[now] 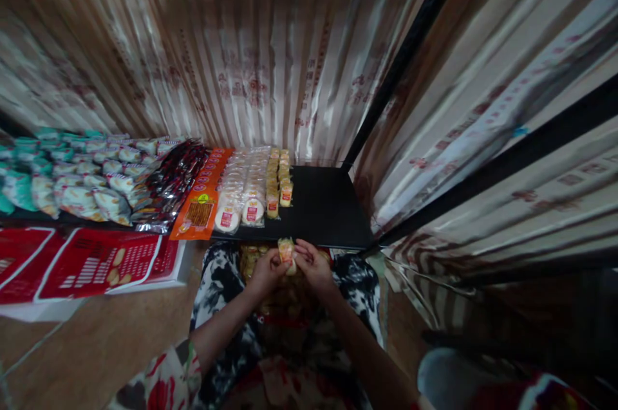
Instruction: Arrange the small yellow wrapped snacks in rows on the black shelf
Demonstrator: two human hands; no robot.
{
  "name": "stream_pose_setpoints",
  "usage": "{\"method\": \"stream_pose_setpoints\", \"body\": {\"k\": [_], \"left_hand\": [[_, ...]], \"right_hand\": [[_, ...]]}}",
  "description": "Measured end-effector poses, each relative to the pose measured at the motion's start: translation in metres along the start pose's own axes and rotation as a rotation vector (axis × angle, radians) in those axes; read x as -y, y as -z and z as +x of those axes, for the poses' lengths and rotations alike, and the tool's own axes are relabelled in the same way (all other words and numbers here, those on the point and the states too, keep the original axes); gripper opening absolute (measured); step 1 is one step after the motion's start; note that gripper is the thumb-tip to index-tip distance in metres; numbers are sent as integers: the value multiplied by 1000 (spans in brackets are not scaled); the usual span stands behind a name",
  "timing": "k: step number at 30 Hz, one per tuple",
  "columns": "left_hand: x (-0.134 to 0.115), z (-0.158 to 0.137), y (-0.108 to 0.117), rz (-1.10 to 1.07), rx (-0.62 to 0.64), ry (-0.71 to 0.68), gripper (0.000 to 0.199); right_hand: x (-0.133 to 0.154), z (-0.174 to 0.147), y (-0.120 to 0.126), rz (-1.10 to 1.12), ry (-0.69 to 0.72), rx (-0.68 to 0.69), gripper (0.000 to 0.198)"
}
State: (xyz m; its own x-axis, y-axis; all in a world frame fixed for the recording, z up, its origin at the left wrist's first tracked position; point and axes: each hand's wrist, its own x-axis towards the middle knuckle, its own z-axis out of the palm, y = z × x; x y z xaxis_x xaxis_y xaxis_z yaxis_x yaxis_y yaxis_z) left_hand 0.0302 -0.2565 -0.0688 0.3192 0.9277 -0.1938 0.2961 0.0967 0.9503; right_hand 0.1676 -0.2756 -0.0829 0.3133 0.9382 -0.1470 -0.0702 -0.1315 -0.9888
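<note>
My left hand point(267, 271) and my right hand point(313, 264) meet just below the shelf edge, fingers pressed together on a small yellow snack packet point(286, 250) pinched between them. Under my hands, in my lap, sits a bag of more such packets point(251, 257). Just ahead lies the black shelf point(328, 210), bare on its right part. On it stand two rows of the same yellow packets point(279, 178), then round white cakes with red labels point(244, 194), an orange packet point(200, 207), dark red wrappers point(174, 181) and green-white bags point(72, 172) further left.
</note>
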Motion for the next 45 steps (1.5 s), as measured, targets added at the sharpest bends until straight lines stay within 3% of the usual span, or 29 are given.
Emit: {"method": "stream_pose_setpoints", "body": {"k": [6, 10, 14, 18, 24, 33, 45], "left_hand": [[-5, 5, -5, -125, -22, -8, 29], [-3, 5, -12, -175, -92, 10, 29], [-8, 6, -12, -78, -178, 11, 35], [-25, 3, -11, 99, -293, -132, 38], [-37, 13, -21, 168, -226, -242, 40], [-48, 53, -31, 130, -234, -157, 45], [-41, 82, -39, 129, -214, -74, 50]], "right_hand": [[3, -6, 8, 19, -19, 78, 41], [7, -8, 7, 42, -38, 37, 41], [11, 2, 4, 55, -14, -3, 40], [19, 24, 2, 32, 53, -58, 36], [29, 64, -5, -66, 163, -111, 33], [20, 108, -12, -234, 229, -90, 28], [17, 130, -12, -334, 263, -80, 25]]}}
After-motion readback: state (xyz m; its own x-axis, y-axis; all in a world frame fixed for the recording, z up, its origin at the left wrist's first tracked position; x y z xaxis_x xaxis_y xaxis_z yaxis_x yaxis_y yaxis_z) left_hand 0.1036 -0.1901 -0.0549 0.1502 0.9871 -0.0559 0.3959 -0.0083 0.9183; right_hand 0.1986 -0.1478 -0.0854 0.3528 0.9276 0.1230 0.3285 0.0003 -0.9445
